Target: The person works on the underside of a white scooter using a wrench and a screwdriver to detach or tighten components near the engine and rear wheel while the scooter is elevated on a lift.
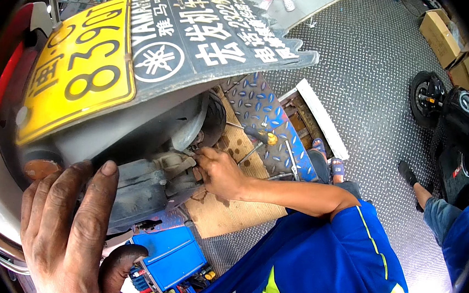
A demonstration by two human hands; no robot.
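A scooter's rear end fills the left side, its dark mudguard (211, 26) lettered in white and fitted with a yellow licence plate (80, 74). My left hand (69, 221) is close in front, fingers stretched and thumb apart, fingertips by the round orange reflector (41, 169). Whether they touch the scooter I cannot tell. Under the mudguard, my right hand (217, 171) reaches in beside a dusty grey casing (141, 180). Its fingers are curled together at a small part there; what they grip is hidden.
A stained wooden board (234, 221) lies beneath. Beyond it, a screwdriver (263, 136) and a wrench (293, 161) rest near a blue tread plate (262, 110). A blue toolbox (173, 254) stands below. At right are a black scooter (456, 125), another person's leg (433, 209) and cardboard boxes (441, 39).
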